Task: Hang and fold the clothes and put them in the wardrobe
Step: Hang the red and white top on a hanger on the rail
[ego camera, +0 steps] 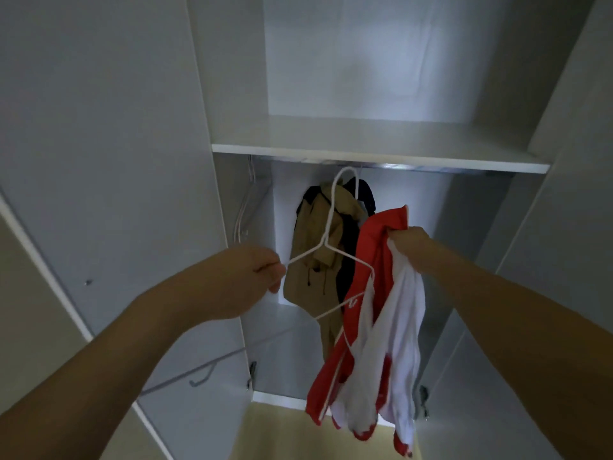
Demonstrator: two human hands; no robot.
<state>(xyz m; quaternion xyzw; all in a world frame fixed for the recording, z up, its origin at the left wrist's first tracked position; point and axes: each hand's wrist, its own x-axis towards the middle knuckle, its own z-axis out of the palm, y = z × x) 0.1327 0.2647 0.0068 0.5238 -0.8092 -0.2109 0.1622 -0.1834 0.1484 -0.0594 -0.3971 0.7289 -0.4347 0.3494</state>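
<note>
— At twelve o'clock, the wardrobe (381,151) stands open; what step is this?

— Hanging, I judge. The left hand (258,273) pinches one shoulder tip of the white wire hanger (326,240), fingers curled tight. The right hand (409,242), at two o'clock, is clenched on the bunched red-and-white jacket (371,327), which dangles before the khaki coat (320,247).

— Next?

— Probably thread the hanger into the jacket's shoulders, then hook it onto the rail (391,166).

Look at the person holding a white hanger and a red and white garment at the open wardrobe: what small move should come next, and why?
Probably slide the hanger's free end into the garment's opening. The left hand pinches one corner of the white wire hanger, and the right hand grips the red and white garment bunched at its top, not yet draped on the hanger. The rail already holds a tan jacket.
</note>
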